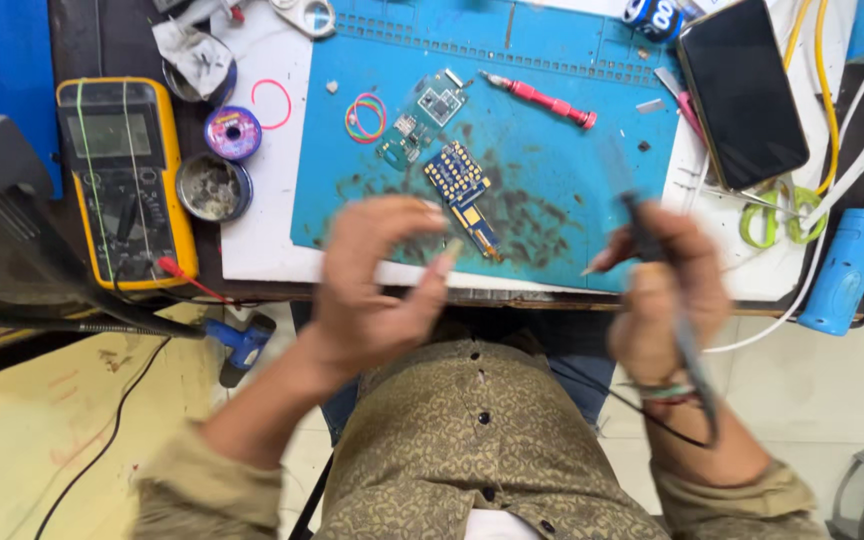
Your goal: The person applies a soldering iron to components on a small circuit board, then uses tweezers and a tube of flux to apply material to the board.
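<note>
Lower centre, nearest: left hand point(372, 285), fingers loosely curled, pinching something thin and pale, too blurred to name. Right hand point(667, 290) clenched around a dark pen-shaped tool with trailing cable point(687, 340), likely a soldering iron, tip raised.

Beyond, frame centre: blue-and-gold bare circuit board point(464, 190) on the stained blue work mat point(552, 170), untouched. Judged step: readying for soldering; next calls for lowering the tip steadily.

Upper centre: green circuit board point(422, 115), red-handled screwdriver point(542, 100). Left: yellow multimeter point(122, 175).
</note>
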